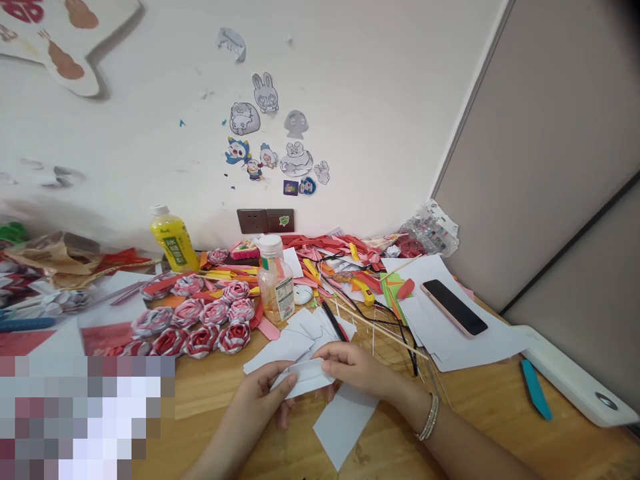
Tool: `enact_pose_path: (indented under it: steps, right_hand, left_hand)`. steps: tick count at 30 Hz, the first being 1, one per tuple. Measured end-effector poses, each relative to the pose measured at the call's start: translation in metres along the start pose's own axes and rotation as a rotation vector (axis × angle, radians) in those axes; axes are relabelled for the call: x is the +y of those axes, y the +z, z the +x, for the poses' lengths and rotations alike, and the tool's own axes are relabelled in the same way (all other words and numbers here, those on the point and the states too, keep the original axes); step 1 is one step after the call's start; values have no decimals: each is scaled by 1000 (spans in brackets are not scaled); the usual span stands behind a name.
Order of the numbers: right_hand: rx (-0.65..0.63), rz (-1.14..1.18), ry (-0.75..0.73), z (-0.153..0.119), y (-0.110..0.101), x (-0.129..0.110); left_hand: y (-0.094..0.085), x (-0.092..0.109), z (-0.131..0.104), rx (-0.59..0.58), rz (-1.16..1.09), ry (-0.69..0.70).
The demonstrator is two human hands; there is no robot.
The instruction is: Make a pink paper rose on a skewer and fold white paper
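Between my two hands is a small piece of white paper point(309, 375), held above the front of the table. My left hand point(267, 393) pinches its left end, thumb on top. My right hand point(357, 370) grips the right end with thumb and fingers; a bracelet circles that wrist. Under the right hand a white paper rectangle point(345, 423) lies on the wood. Several loose white paper pieces point(280, 350) are spread just beyond my hands, with a black and red pen point(334, 320) resting on them. Some fingertips are hidden behind the paper.
Folded paper roses point(203, 340) sit at left, near a yellow drink bottle point(175, 241). A clear bottle point(277, 283) stands beyond my hands, before a heap of coloured paper strips point(320, 247). At right are a phone point(454, 307), a teal cutter point(536, 390) and a long white device point(575, 377).
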State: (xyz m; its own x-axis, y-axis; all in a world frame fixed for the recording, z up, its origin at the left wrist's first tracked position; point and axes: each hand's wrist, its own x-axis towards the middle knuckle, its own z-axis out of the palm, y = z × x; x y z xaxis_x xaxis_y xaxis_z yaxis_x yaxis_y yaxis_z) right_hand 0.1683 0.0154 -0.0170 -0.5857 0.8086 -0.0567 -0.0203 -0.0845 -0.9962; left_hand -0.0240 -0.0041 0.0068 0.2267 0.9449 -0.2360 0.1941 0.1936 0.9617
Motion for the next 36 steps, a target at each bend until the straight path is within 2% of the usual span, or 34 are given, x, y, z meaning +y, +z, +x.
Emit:
enact_pose_path:
  steps: [3, 7, 11, 15, 21, 24, 27, 31, 36]
  right_hand:
    - [-43, 11, -3, 1, 3, 1]
    - [4, 49, -24, 3, 7, 3]
    - [-1, 128, -53, 4, 7, 5]
    - [-28, 160, -55, 3, 7, 3]
    - [14, 155, -121, 0, 11, -3]
    - [15, 85, -152, -1, 11, -3]
    - [50, 4, -127, -1, 11, -3]
    - [64, 22, -75, 1, 11, 0]
    - [36, 18, -36, 3, 10, 5]
  left_hand:
    - [0, 0, -1, 7, 28, 29]
    - [1, -1, -2, -26, 22, 53]
    - [0, -3, 0, -66, -71, 62]
    - [-2, -2, -1, -76, -178, 9]
    - [-2, -2, -3, -83, -320, 11]
    - [-2, -2, -1, -97, -268, 19]
    - [0, 0, 0, -47, -144, 27]
    - [3, 4, -3, 20, -32, 44]
    - [4, 7, -6, 36, 46, 38]
